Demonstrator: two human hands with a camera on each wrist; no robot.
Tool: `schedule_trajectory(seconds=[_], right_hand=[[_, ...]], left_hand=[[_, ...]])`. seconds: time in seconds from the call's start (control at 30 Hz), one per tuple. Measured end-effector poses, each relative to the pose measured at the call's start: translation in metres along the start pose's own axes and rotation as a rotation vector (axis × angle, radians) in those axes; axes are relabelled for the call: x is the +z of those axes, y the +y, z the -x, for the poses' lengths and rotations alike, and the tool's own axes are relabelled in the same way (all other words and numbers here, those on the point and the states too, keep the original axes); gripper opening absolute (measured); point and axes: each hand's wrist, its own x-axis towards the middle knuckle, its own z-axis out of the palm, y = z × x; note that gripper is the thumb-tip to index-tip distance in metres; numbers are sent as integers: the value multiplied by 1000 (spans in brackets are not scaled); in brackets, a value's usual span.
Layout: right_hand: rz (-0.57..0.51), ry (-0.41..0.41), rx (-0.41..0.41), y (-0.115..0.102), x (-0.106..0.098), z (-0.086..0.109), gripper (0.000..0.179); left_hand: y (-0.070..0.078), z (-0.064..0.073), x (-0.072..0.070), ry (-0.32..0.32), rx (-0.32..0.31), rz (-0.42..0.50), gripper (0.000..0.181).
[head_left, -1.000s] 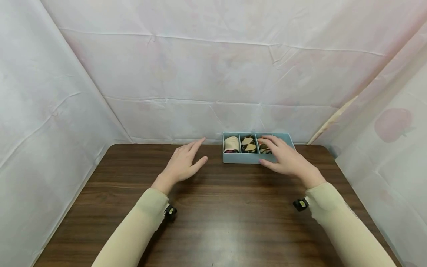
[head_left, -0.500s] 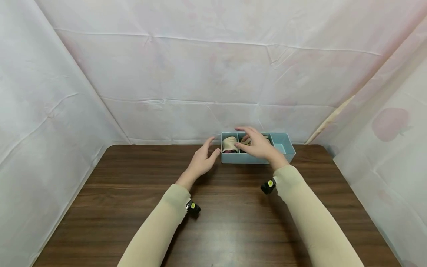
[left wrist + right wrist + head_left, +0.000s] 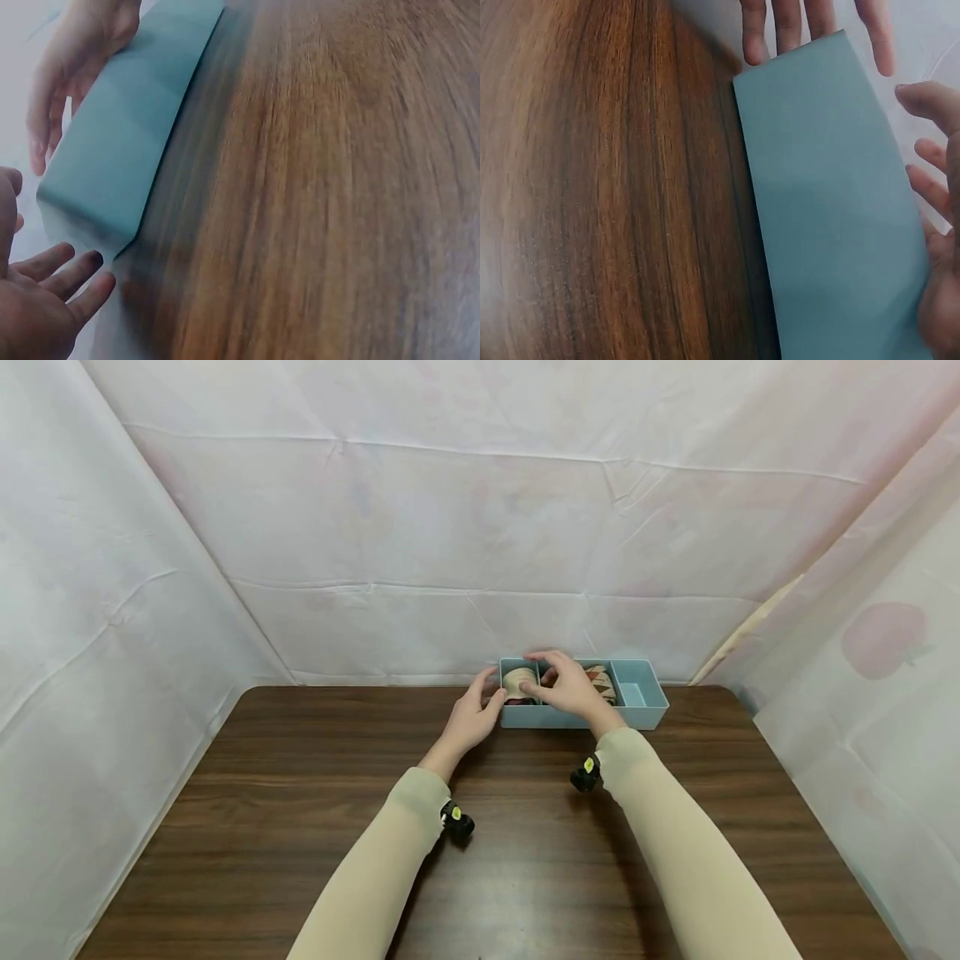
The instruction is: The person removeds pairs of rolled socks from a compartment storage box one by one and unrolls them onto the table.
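A light blue divided box point(image 3: 641, 717) stands at the table's back edge with rolled socks in its compartments. The leftmost compartment has a cream rolled sock point(image 3: 519, 678), and another with a brown diamond pattern point(image 3: 602, 687) shows right of my right hand. My left hand point(image 3: 471, 720) is at the box's left end, fingers loosely extended; in the left wrist view this hand point(image 3: 37, 311) has its fingertips right by the box's corner. My right hand point(image 3: 572, 687) reaches over the second compartment, thumb across the cream sock, hiding what lies beneath. Its fingers are spread.
The rightmost compartment point(image 3: 633, 693) of the box shows its bare bottom. A dark wooden table point(image 3: 510, 860) spreads in front of the box. White printed cloth point(image 3: 450, 527) hangs close behind the box and on both sides.
My left hand has moved right, up to the left end of the box. My right hand has moved left along the box, from the third compartment to the second, uncovering the rightmost one.
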Motion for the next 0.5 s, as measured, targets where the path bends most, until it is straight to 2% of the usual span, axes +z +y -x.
schedule_trajectory(seconds=[0.13,0.3,0.5], right_hand=[[-10,-20,28,2,1,-1,70],[-3,-90,82,-1,1,-5,80],[34,-151,104,-5,-2,-8,81]], left_hand=[[-3,-1,2,-2,17,-10,60],[-6,0,2,-1,18,2,56],[-7,0,4,7,26,8,55]])
